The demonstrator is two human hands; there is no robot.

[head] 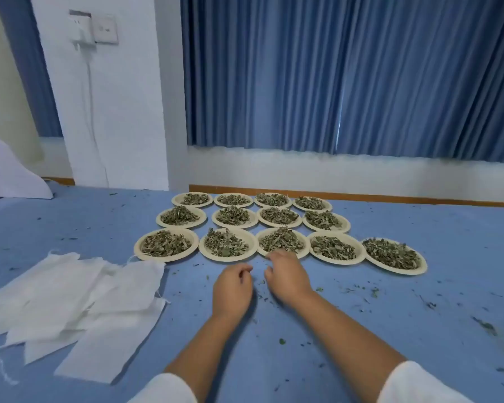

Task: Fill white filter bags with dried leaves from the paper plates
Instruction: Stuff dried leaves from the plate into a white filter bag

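Your left hand (232, 289) and right hand (288, 276), loosely curled and holding nothing, are over the middle of the blue surface (419, 330). Paper plates (227, 258) of dried leaves (226, 242) crowd its far edge. White filter bags (79, 298) lie near its left edge.

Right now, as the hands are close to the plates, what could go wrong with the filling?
1. The right hand is at the rim of the front middle plate; a nudge may tip leaves out.
2. Crumbs already litter the blue cover, and the filter bags lie apart at the left, so carried leaves may spill more.
3. The bags overlap in a pile; two might lift together.
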